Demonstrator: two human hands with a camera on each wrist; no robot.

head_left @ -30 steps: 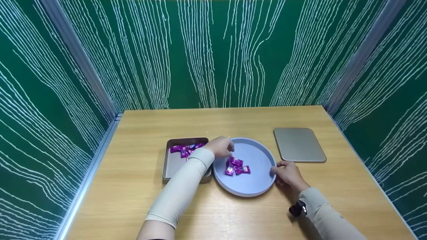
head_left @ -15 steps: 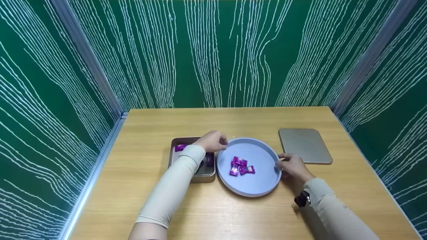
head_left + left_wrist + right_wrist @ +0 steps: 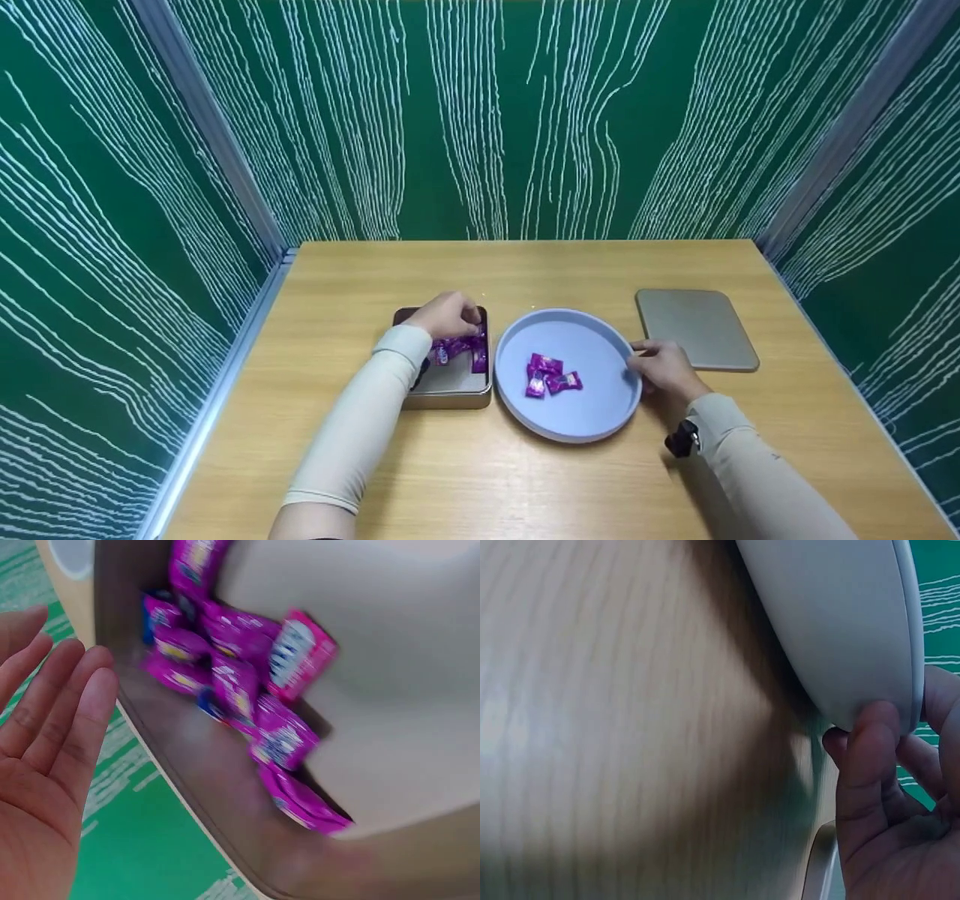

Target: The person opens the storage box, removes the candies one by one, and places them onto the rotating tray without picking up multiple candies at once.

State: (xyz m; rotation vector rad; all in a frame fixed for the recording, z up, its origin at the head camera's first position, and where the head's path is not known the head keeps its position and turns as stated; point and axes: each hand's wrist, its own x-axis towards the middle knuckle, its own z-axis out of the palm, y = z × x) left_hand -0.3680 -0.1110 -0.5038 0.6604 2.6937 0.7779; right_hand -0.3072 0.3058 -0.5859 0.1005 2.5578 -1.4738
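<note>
My left hand [image 3: 448, 315] is over the back of a square metal tin [image 3: 454, 402]. In the left wrist view its fingers [image 3: 64, 701] are fairly straight beside the tin's wall, with nothing between them. Several purple wrapped candies [image 3: 234, 686] lie heaped along one side of the tin, along with a pink and white wrapped piece [image 3: 300, 656]. To the right of the tin stands a round pale blue tray [image 3: 581, 337] holding a small group of purple candies [image 3: 544, 365]. Its right rim is pinched by my right hand [image 3: 666, 369], thumb inside and fingers against the outer wall.
A flat square metal lid [image 3: 697, 328] lies at the right on the wooden table [image 3: 517, 487], behind my right hand. Tin and tray stand side by side, nearly touching. Green walls with white streaks [image 3: 465, 120] enclose the back and sides.
My left hand has moved left from over the tray's edge to over the tin. The candies in the tray keep their places, and my right hand stays on the rim. The head view has shifted slightly.
</note>
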